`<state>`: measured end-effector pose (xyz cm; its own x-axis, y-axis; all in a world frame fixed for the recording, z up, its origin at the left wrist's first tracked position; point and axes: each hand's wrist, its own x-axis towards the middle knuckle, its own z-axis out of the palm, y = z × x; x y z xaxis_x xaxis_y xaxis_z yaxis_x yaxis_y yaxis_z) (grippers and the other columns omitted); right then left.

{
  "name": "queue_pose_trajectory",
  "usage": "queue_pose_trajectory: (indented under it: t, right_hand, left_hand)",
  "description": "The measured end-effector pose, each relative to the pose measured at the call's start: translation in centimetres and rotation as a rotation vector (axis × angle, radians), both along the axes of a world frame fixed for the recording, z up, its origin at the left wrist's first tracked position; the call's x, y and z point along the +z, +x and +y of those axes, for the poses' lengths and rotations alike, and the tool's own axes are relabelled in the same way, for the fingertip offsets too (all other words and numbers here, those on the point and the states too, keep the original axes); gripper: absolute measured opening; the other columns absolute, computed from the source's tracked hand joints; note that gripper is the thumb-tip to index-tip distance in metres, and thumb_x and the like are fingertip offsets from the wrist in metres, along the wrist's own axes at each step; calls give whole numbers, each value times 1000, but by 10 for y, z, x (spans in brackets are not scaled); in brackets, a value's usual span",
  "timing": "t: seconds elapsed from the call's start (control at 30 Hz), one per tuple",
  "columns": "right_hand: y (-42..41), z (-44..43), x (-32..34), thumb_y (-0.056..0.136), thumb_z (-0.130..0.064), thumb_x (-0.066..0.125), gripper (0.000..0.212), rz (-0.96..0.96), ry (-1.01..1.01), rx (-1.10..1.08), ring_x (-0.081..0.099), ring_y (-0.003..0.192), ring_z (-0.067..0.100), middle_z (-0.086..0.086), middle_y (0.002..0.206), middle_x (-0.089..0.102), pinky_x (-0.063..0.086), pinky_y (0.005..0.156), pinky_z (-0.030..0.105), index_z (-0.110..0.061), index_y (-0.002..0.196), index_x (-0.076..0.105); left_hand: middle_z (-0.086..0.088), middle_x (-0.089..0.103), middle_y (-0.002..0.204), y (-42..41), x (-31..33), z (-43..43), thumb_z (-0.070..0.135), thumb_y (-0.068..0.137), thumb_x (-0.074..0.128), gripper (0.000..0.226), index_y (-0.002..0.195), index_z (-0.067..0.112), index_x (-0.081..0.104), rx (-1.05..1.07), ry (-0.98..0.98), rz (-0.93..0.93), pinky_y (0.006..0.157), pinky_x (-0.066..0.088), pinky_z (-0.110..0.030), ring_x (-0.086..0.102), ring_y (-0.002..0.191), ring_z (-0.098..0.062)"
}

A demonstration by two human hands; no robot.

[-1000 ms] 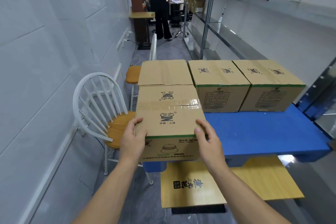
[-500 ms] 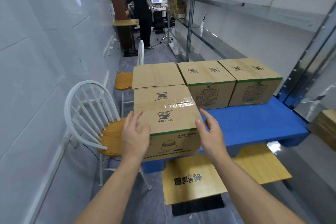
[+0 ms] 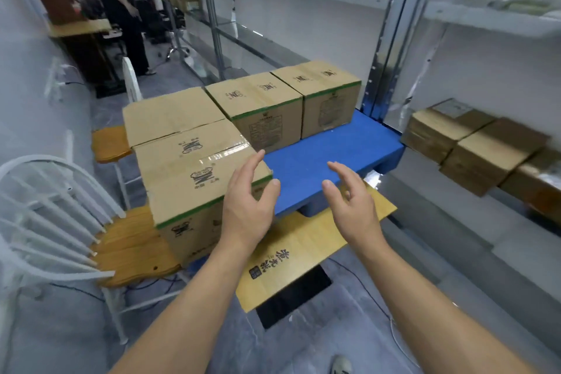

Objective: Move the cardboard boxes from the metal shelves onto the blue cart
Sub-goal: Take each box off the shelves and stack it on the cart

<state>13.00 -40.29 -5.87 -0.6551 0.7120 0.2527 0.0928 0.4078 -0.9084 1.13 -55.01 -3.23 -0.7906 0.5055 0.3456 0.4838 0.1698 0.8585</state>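
Several cardboard boxes stand on the blue cart (image 3: 328,158). The nearest box (image 3: 194,173) sits at the cart's front left corner, with another box (image 3: 173,114) behind it and two more (image 3: 258,100) (image 3: 328,82) along the far side. My left hand (image 3: 247,203) hovers in front of the nearest box's right corner, fingers relaxed, holding nothing. Over the cart's bare blue deck my right hand (image 3: 349,200) hangs with its fingers spread and empty. More cardboard boxes (image 3: 473,143) lie on the metal shelf (image 3: 516,200) at the right.
A white chair with a wooden seat (image 3: 127,246) stands left of the cart, a second chair (image 3: 110,143) behind it. A flat cardboard sheet (image 3: 303,249) lies on the floor under the cart's front. A person (image 3: 118,6) stands far down the aisle by a desk.
Both hands have let go of the nearest box, which now rests on the cart. The hands and my view have swung to the right, bringing the shelf boxes into view.
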Motion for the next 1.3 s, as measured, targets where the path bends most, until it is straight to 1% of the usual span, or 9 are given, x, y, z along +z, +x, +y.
queue_pose_trajectory:
  t: [0.1, 0.17, 0.3, 0.4, 0.6, 0.73, 0.93, 1.1, 1.3]
  right_hand:
    - [36, 13, -2, 100, -36, 55, 34, 17, -3, -96, 38, 131, -9, -21, 141, 47, 29, 99, 8, -40, 134, 51]
    - [64, 23, -3, 99, -39, 56, 36, 43, -4, -168, 41, 131, -7, -19, 140, 49, 32, 103, 14, -38, 134, 52]
    - [128, 43, 0, 91, -45, 53, 42, 89, 6, -318, 41, 122, -19, -29, 131, 49, 32, 95, 2, -36, 132, 54]
    - [186, 62, 3, 93, -43, 54, 39, 91, 25, -422, 44, 128, -8, -20, 136, 52, 35, 105, 16, -38, 132, 54]
    - [334, 94, 16, 98, -37, 58, 32, 93, 65, -638, 43, 132, -3, -21, 138, 50, 38, 113, 36, -44, 129, 53]
    - [440, 107, 29, 92, -43, 55, 34, 108, 148, -791, 48, 128, 0, -24, 132, 51, 42, 110, 37, -43, 127, 53]
    - [570, 107, 31, 97, -39, 56, 32, 99, 170, -954, 46, 128, -4, -32, 131, 47, 42, 111, 39, -48, 127, 50]
    - [646, 98, 32, 91, -47, 53, 42, 92, 175, -1090, 46, 128, -4, -33, 131, 47, 43, 110, 40, -37, 133, 55]
    - [713, 86, 33, 92, -46, 53, 37, 91, 183, -1241, 48, 128, 1, -30, 129, 49, 43, 109, 41, -41, 129, 54]
  left_hand:
    - [24, 43, 136, 22, -1, 24, 24, 96, 61, 50, 143, 32, 46, -108, -16, -32, 100, 24, -4, 32, 119, 26]
    - [24, 41, 138, 41, -1, 42, 26, 97, 60, 50, 144, 32, 44, -185, -26, -42, 102, 24, -6, 31, 123, 22]
    - [26, 40, 137, 89, 2, 85, 27, 97, 59, 48, 143, 35, 44, -330, -23, -34, 96, 22, 4, 29, 117, 29]
    - [21, 45, 138, 133, 5, 120, 26, 96, 62, 48, 142, 33, 47, -425, -13, -17, 94, 23, 5, 32, 118, 29]
    - [19, 47, 139, 261, 19, 187, 30, 94, 62, 47, 137, 42, 46, -633, 27, -43, 105, 32, -20, 41, 127, 10]
    - [20, 45, 137, 361, 27, 220, 24, 95, 61, 47, 135, 43, 43, -778, 64, -6, 98, 28, -8, 34, 117, 26]
    - [24, 46, 135, 488, 31, 255, 25, 97, 59, 43, 135, 40, 47, -960, 86, -68, 92, 26, 1, 35, 117, 26]
    - [26, 46, 135, 569, 37, 275, 26, 97, 59, 45, 137, 41, 46, -1082, 101, -80, 100, 30, -13, 38, 121, 20]
    - [16, 45, 147, 637, 38, 293, 27, 96, 60, 47, 140, 39, 47, -1186, 81, -72, 115, 33, -35, 36, 137, -1]
